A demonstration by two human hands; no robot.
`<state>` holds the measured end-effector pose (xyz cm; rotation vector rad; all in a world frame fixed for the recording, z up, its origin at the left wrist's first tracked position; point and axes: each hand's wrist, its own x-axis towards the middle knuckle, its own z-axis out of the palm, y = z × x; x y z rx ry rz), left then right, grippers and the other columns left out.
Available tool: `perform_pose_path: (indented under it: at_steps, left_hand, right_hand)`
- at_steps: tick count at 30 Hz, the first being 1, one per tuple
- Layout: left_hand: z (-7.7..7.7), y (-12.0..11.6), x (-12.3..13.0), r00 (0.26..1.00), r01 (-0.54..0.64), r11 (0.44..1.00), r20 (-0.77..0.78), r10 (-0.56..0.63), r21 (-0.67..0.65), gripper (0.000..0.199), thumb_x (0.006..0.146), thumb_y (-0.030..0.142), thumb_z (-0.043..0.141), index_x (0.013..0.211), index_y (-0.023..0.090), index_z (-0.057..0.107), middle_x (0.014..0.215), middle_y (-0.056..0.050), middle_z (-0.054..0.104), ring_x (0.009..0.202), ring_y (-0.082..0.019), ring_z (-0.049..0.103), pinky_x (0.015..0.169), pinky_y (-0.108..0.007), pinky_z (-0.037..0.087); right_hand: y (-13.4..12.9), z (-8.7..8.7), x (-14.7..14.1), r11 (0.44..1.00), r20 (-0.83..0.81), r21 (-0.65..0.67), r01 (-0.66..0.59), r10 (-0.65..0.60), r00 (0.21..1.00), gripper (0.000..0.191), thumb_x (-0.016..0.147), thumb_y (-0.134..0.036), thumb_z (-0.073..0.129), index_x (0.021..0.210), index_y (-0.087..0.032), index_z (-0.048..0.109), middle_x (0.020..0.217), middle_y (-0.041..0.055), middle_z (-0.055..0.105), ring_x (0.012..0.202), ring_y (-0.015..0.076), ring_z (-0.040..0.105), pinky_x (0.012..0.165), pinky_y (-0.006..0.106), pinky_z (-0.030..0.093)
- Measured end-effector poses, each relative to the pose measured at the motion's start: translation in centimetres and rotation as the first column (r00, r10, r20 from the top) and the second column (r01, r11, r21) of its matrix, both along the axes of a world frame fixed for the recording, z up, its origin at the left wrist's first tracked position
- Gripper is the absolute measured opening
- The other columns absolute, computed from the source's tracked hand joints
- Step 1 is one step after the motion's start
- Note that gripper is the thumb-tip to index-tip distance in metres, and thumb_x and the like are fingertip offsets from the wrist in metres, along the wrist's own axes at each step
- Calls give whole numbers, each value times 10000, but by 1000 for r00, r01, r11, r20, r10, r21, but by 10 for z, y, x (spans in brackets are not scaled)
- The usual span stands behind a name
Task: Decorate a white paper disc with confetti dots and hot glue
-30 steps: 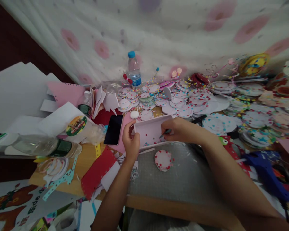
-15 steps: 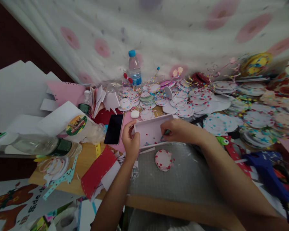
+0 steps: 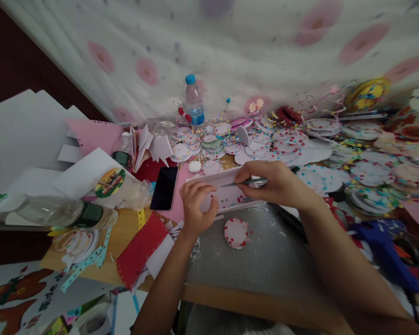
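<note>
A shallow white box lies at the middle of the work surface, with small red and other coloured bits scattered on its floor. My left hand is over the box's left end, its fingers curved and the thumb apart, with nothing visible between them. My right hand pinches dark, pointed tweezers above the box, their tip aimed left toward my left fingers. Whether the tip holds a bit is too small to tell. In front of the box lies a round white paper piece edged with red bits.
A grey mat covers the front table. Piles of decorated paper discs fill the back and right. To the left are a phone, red card and a lying bottle. A blue glue gun rests at right.
My right hand has risen out of the box with the tweezers now level above it. My left hand has let go of the box's left end and moved right over it.
</note>
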<state>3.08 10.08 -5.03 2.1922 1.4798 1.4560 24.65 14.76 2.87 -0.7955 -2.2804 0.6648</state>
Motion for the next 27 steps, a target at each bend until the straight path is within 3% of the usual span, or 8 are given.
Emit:
perform_pose_path:
  at_steps: [7,21,27]
  left_hand:
    - [-2,0,2,999,31,998,-20,-30,48,111,774,221,647,879,243,679,897,-36,705,923,-235,590,931,-433,387]
    - [-2,-1,2,1000,18,998,15,-19,54,145,809,145,603,869,245,689,867,-27,700,887,-215,584,884,-408,411]
    - [-2,0,2,1000,31,998,-3,-31,52,129,811,162,600,857,246,688,863,-28,703,883,-217,584,873,-402,415]
  right_hand:
    - [-3,-3,-8,997,-20,61,-57,59,998,85,823,-149,553,844,-189,626,787,19,670,731,139,618,694,252,475]
    - [-4,0,-4,1000,-39,-2,-15,15,999,85,814,-183,566,857,-203,637,818,17,690,754,148,647,724,258,498]
    - [-3,0,-4,998,-12,17,-64,64,998,81,823,-177,561,847,-194,636,811,21,685,754,148,636,719,260,494]
